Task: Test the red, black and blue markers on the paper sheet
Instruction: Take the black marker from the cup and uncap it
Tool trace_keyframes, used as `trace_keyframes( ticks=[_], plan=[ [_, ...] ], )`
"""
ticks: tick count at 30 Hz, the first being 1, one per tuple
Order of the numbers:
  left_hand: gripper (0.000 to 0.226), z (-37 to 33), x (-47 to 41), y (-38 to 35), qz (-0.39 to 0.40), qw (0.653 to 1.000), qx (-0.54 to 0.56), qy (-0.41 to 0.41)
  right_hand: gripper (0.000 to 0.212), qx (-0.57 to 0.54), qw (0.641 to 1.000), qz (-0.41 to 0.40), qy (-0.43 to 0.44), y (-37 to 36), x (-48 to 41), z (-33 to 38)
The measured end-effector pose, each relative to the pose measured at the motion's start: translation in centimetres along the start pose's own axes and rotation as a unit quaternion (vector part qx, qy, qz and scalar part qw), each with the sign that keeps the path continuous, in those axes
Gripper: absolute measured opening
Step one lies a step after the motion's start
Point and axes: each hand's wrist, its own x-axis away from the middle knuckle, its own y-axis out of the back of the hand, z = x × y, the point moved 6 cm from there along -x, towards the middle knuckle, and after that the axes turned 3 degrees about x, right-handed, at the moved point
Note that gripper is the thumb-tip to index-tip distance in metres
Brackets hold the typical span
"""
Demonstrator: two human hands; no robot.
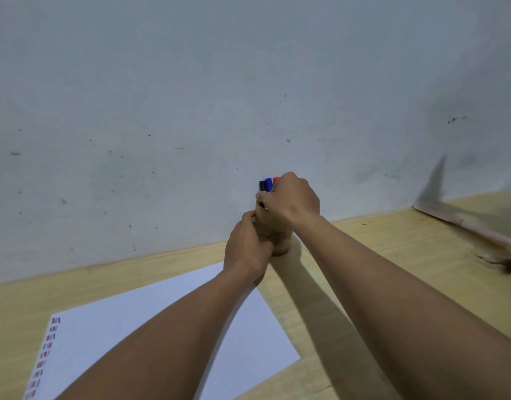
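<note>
A tan cylindrical holder (266, 223) stands on the wooden table near the wall. Three marker caps stick out of its top: black (261, 185), blue (268, 183) and red (275, 179). My left hand (248, 252) is wrapped around the holder's lower left side. My right hand (292, 200) covers the holder's top right, its fingers closed around the markers just below the caps; which marker it grips is hidden. A white paper sheet (150, 316) lies in front, partly under my forearms, with a column of small red, black and blue strokes (45, 356) along its left edge.
A grey scuffed wall (219, 96) rises right behind the holder. A pale flat strip (468, 223) lies at the table's far right, with a blurred dark object (508, 265) beside it. Bare light wood (393, 255) shows right of the sheet.
</note>
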Motion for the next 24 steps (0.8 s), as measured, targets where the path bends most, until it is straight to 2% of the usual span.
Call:
trace_keyframes(
  ticks=[8, 13, 17, 24],
  plan=[
    [0.060, -0.3, 0.3, 0.3, 0.000, 1.000, 0.007, -0.004, 0.020, 0.053, 0.998, -0.017, 0.014, 0.1, 0.2, 0.6],
    [0.059, -0.4, 0.5, 0.4, -0.006, 1.000, -0.006, 0.001, 0.029, 0.087, 0.996, -0.017, 0.032, 0.4, 0.6, 1.0],
    [0.058, -0.6, 0.5, 0.7, -0.005, 1.000, -0.010, 0.005, 0.018, 0.068, 0.998, -0.003, 0.012, 0.3, 0.5, 0.7],
    [0.055, -0.7, 0.7, 0.8, 0.001, 1.000, 0.006, 0.019, 0.021, 0.044, 0.998, 0.035, 0.006, 0.1, -0.1, 0.6]
  ],
)
